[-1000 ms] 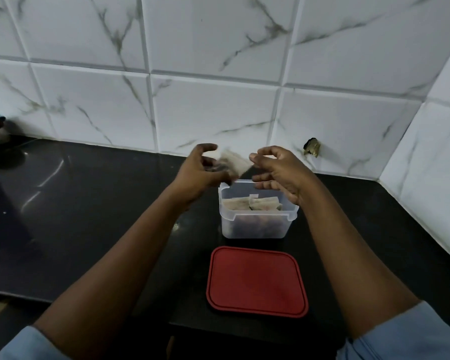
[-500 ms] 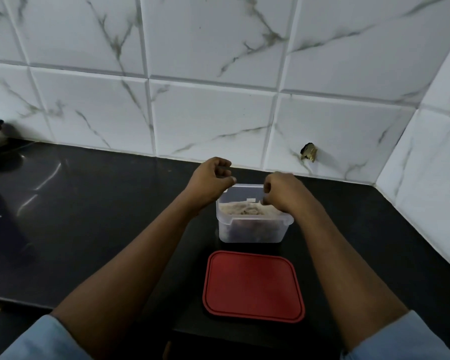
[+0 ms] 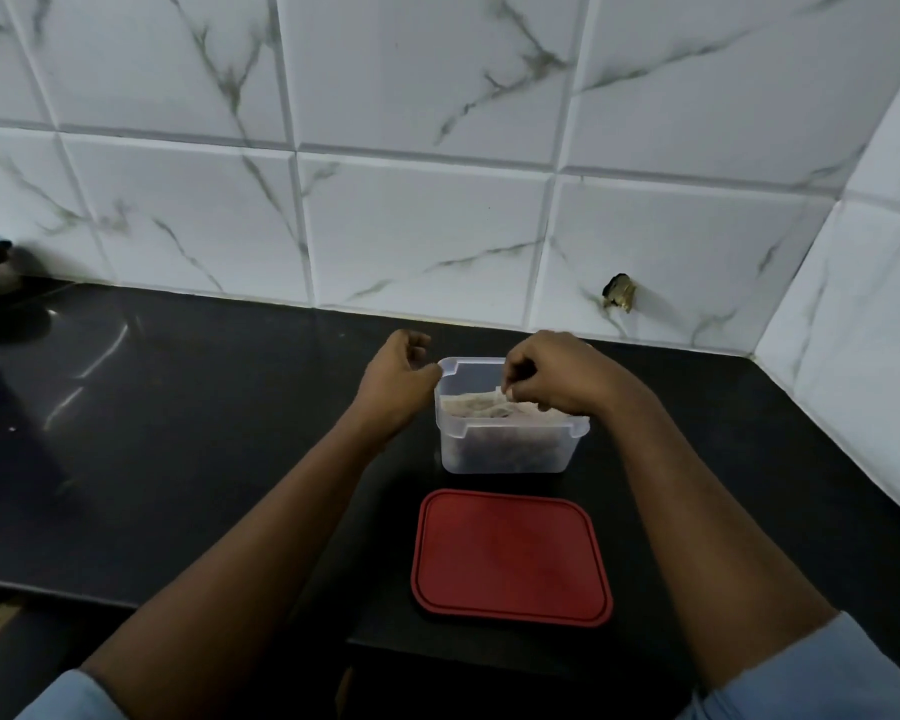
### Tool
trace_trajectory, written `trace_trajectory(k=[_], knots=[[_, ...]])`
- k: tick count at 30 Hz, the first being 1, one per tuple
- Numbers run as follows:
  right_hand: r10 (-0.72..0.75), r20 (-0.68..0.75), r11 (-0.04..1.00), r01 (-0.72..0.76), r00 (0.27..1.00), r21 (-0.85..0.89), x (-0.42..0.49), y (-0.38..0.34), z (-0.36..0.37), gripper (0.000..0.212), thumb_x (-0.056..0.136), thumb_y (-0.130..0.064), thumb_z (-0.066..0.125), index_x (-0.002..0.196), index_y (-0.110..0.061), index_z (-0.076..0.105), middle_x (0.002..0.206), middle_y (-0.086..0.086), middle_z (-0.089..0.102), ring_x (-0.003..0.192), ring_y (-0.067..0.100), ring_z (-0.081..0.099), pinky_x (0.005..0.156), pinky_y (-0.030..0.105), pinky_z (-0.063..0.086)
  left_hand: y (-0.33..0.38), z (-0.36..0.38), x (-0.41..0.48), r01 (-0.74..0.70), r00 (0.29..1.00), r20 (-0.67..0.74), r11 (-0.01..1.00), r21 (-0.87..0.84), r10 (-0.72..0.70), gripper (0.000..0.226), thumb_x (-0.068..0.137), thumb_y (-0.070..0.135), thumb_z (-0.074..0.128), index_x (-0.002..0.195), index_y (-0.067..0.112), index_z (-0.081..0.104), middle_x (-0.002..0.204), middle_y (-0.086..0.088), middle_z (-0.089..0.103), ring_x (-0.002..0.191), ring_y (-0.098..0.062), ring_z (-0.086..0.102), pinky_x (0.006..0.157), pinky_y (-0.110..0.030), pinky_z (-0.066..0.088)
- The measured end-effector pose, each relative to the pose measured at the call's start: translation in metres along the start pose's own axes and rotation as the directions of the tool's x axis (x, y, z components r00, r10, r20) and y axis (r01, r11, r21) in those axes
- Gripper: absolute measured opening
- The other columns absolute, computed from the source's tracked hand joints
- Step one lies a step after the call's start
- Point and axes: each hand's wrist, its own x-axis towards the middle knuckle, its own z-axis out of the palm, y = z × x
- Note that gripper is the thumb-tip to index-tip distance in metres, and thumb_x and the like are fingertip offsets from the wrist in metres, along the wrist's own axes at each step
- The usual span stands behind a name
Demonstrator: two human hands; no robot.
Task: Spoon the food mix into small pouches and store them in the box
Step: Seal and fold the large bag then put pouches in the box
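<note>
The box (image 3: 505, 452) is a small translucent plastic tub with rounded corners and a notched rim, standing upright and open toward the far side of the black counter (image 3: 230, 433). Pale, flat pouches (image 3: 466, 407) lie stacked inside it almost to the rim, something darker shows dimly through its lower wall, and the uppermost pouch (image 3: 494, 396) is pinched at one corner by the right hand (image 3: 557, 379). The red lid (image 3: 510, 556), a rounded rectangle with a grooved border, lies flat just near of the box, not touching it.

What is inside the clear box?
Pale pouches lie piled near the rim; the right hand pinches one and hides others. Something darker below shows only dimly through the wall of the box.
</note>
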Motion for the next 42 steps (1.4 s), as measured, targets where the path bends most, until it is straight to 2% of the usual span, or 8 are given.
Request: trace_trajectory(k=[4, 10, 14, 20, 25, 31, 39, 42], knots=[[0.092, 0.029, 0.987, -0.095, 0.995, 0.131, -0.043, 0.009, -0.01, 0.013, 0.095, -0.004, 0.064, 0.095, -0.013, 0.073, 0.084, 0.006, 0.076, 0.067, 0.018, 0.073, 0.058, 0.026, 0.059, -0.013, -0.01, -0.015, 0.173, 0.985, -0.019, 0.985, 0.001, -0.173, 0.014, 0.092, 0.002, 0.047, 0.089, 0.014, 0.054, 0.087, -0.013, 0.065, 0.075, -0.027, 0.06, 0.064, -0.04, 0.049], [0.354, 0.24, 0.931, -0.365, 0.904, 0.001, -0.077, 0.03, 0.024, 0.006, 0.096, -0.013, 0.07, 0.102, -0.013, 0.072, 0.09, 0.015, 0.076, 0.076, 0.029, 0.079, 0.069, 0.041, 0.067, -0.021, -0.013, -0.05, 0.215, 0.897, 0.294, 0.908, 0.36, -0.329, 0.015, 0.098, 0.02, 0.054, 0.093, 0.008, 0.062, 0.087, -0.018, 0.07, 0.065, -0.027, 0.066, 0.053, -0.033, 0.056], [0.404, 0.242, 0.914, -0.398, 0.882, -0.075, -0.083, 0.028, 0.052, 0.028, 0.091, -0.023, 0.078, 0.115, -0.016, 0.065, 0.094, 0.012, 0.071, 0.075, 0.031, 0.078, 0.072, 0.044, 0.067, -0.023, -0.004, -0.062, 0.16, 0.858, 0.384, 0.888, 0.431, -0.341, 0.018, 0.097, 0.026, 0.063, 0.097, 0.008, 0.066, 0.091, -0.021, 0.072, 0.071, -0.031, 0.073, 0.063, -0.041, 0.066], [0.353, 0.148, 0.935, -0.353, 0.924, -0.028, -0.095, 0.018, 0.046, 0.027, 0.088, -0.021, 0.08, 0.112, -0.018, 0.067, 0.102, 0.005, 0.067, 0.073, 0.029, 0.077, 0.069, 0.04, 0.066, -0.009, -0.012, -0.07, 0.099, 0.861, 0.436, 0.927, 0.361, -0.262, 0.012, 0.098, 0.008, 0.061, 0.092, 0.006, 0.071, 0.082, -0.013, 0.071, 0.065, -0.022, 0.068, 0.06, -0.034, 0.062], [0.19, -0.126, 0.981, -0.184, 0.974, 0.053, -0.108, -0.001, -0.014, 0.027, 0.088, -0.023, 0.08, 0.113, -0.024, 0.069, 0.101, 0.0, 0.064, 0.076, 0.024, 0.074, 0.074, 0.045, 0.064, 0.046, -0.049, -0.06, -0.051, 0.909, 0.418, 0.991, 0.124, -0.006, 0.013, 0.1, 0.005, 0.064, 0.102, -0.001, 0.074, 0.09, -0.024, 0.074, 0.075, -0.025, 0.067, 0.065, -0.033, 0.06], [-0.022, -0.658, 1.0, 0.016, 0.752, -0.015, -0.075, -0.006, -0.053, 0.014, 0.092, -0.018, 0.071, 0.103, -0.024, 0.063, 0.104, -0.001, 0.057, 0.088, 0.016, 0.059, 0.077, 0.033, 0.047, 0.102, -0.055, -0.038, -0.395, 0.918, 0.051, 0.915, 0.082, 0.392, 0.016, 0.097, 0.014, 0.07, 0.108, 0.021, 0.078, 0.1, 0.006, 0.077, 0.086, -0.008, 0.072, 0.071, -0.016, 0.053], [0.019, -0.535, 0.999, 0.007, 0.844, 0.047, -0.051, 0.053, 0.022, 0.016, 0.093, -0.004, 0.064, 0.099, -0.019, 0.066, 0.098, -0.002, 0.06, 0.087, 0.014, 0.061, 0.069, 0.014, 0.04, 0.03, -0.007, -0.041, -0.37, 0.928, 0.108, 0.864, 0.34, 0.355, 0.023, 0.089, 0.003, 0.074, 0.108, 0.015, 0.08, 0.117, 0.0, 0.069, 0.101, -0.011, 0.066, 0.099, -0.031, 0.055], [-0.003, -0.474, 0.998, 0.033, 0.881, 0.057, -0.059, 0.063, 0.035, 0.022, 0.092, -0.002, 0.063, 0.105, -0.02, 0.068, 0.104, -0.003, 0.062, 0.09, 0.007, 0.061, 0.076, 0.021, 0.047, 0.011, -0.002, -0.05, -0.31, 0.951, 0.114, 0.891, 0.331, 0.288, 0.026, 0.089, 0.008, 0.078, 0.114, 0.015, 0.079, 0.124, 0.0, 0.067, 0.106, -0.015, 0.066, 0.104, -0.034, 0.054]])
